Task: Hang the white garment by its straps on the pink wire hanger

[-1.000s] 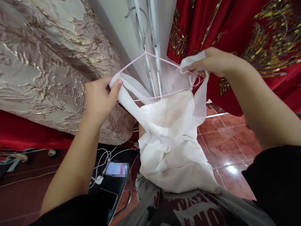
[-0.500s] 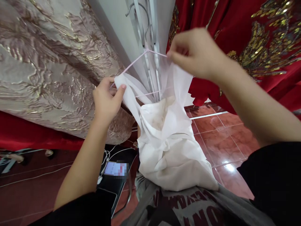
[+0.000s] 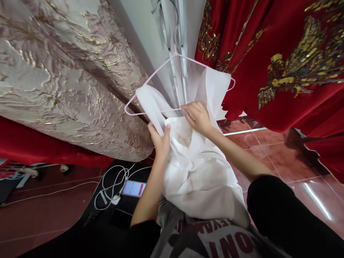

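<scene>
A white garment [image 3: 199, 168] hangs by its two straps from a thin pink hanger [image 3: 150, 77], whose hook goes up to a white rail. My left hand [image 3: 160, 139] pinches the garment's left edge just below the left strap. My right hand [image 3: 198, 116] grips the fabric at the neckline under the hanger's lower bar, fingers curled. The garment's lower part bunches against my grey printed shirt.
A beige brocade dress [image 3: 61, 75] hangs at left, a red dress with gold sequins [image 3: 282, 68] at right. Below left, a phone [image 3: 133, 188] with white cables lies on a black surface. Glossy red floor tiles [image 3: 274, 150] lie beyond.
Both hands dropped from the hanger's shoulders to the garment's neckline. The right strap now sits over the hanger's right end, and the left hand let go of the left strap.
</scene>
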`<move>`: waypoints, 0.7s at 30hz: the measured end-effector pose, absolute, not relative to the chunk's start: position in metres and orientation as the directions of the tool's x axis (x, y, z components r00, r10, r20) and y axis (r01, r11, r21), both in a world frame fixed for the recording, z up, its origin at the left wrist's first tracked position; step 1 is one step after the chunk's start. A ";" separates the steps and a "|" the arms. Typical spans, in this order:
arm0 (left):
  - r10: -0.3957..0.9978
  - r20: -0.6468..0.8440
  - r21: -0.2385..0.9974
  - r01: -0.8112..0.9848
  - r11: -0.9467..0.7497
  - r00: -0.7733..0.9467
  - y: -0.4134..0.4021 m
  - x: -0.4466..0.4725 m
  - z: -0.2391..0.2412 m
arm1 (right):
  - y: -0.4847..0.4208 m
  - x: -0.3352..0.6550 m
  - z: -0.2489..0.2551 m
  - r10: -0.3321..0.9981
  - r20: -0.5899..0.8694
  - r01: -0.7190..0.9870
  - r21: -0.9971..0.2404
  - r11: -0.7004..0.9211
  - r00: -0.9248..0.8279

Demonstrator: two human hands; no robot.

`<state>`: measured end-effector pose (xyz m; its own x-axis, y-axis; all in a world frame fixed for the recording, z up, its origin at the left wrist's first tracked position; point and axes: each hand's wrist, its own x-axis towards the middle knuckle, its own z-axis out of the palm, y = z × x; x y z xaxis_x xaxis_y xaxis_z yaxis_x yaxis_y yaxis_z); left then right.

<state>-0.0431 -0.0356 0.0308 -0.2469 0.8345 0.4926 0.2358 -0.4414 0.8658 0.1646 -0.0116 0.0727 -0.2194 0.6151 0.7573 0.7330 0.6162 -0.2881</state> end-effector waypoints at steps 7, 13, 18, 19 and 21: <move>0.826 0.482 0.874 0.221 -0.433 -0.290 -0.039 -0.031 0.066 | -0.014 0.167 0.065 0.519 0.837 0.717 -0.252 0.650 -0.176; 0.844 0.455 0.888 0.220 -0.405 -0.283 -0.028 -0.040 0.062 | -0.013 0.165 0.065 0.462 0.867 0.730 -0.194 0.655 -0.185; 0.869 0.413 0.908 0.191 -0.372 -0.272 -0.033 -0.035 0.056 | -0.016 0.163 0.064 0.485 0.861 0.727 -0.235 0.645 -0.152; 0.872 0.409 0.906 0.231 -0.354 -0.268 -0.035 -0.035 0.058 | -0.016 0.165 0.064 0.491 0.859 0.720 -0.247 0.649 -0.148; 0.860 0.420 0.882 0.352 -0.313 -0.290 -0.039 -0.039 0.067 | -0.015 0.168 0.064 0.504 0.850 0.699 -0.268 0.663 -0.152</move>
